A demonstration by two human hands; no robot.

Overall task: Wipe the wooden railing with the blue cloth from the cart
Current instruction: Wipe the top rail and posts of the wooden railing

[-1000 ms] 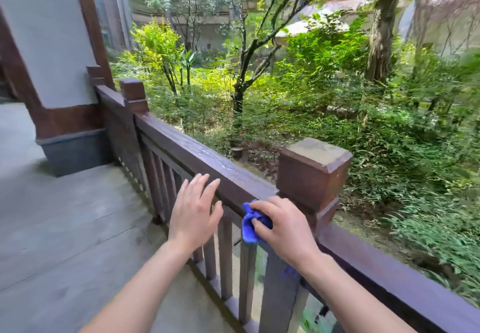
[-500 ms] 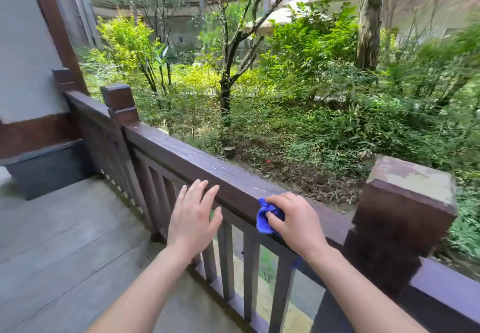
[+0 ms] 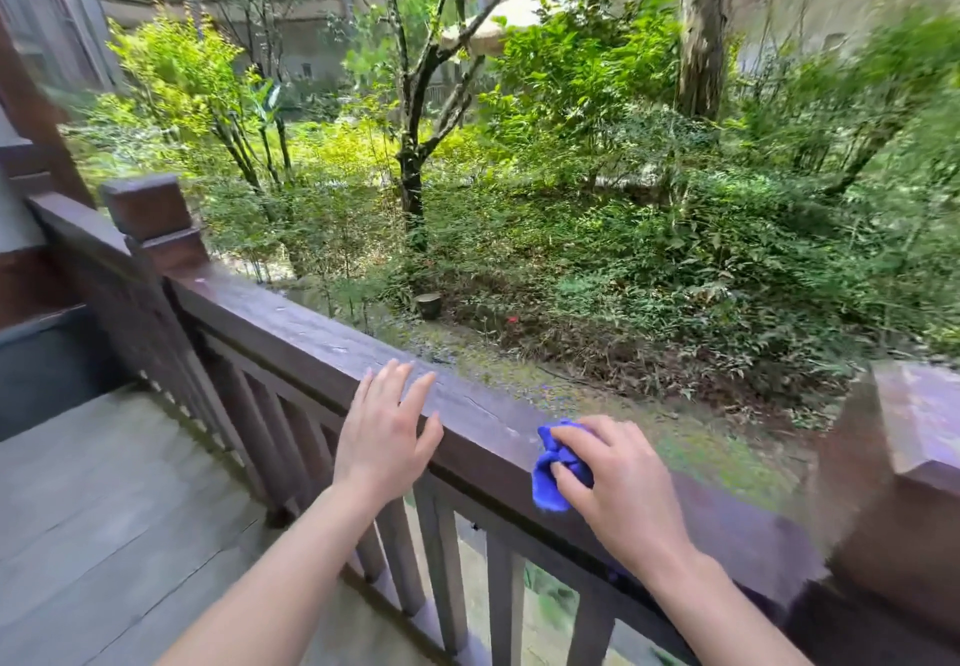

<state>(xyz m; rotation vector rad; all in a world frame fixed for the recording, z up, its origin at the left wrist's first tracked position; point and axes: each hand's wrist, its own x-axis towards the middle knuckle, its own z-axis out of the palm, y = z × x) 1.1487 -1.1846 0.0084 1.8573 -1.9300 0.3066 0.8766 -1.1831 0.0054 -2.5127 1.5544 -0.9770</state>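
Note:
A dark brown wooden railing [image 3: 291, 325] runs from the far left down to the lower right, with upright balusters under its flat top rail. My right hand [image 3: 621, 481] presses a bunched blue cloth [image 3: 553, 468] against the top rail and its near edge. Most of the cloth is under my fingers. My left hand [image 3: 387, 434] hovers with fingers spread over the rail, about a hand's width left of the cloth, holding nothing. No cart is in view.
A square post cap [image 3: 148, 208] rises from the railing at the far left, and another post [image 3: 904, 483] stands close on the right. Grey deck boards [image 3: 104, 509] lie at lower left. Beyond the rail are shrubs and trees [image 3: 410, 156].
My right hand has slid the cloth leftward along the rail, away from the right post. My left hand has risen from in front of the balusters to above the top rail. The view has shifted.

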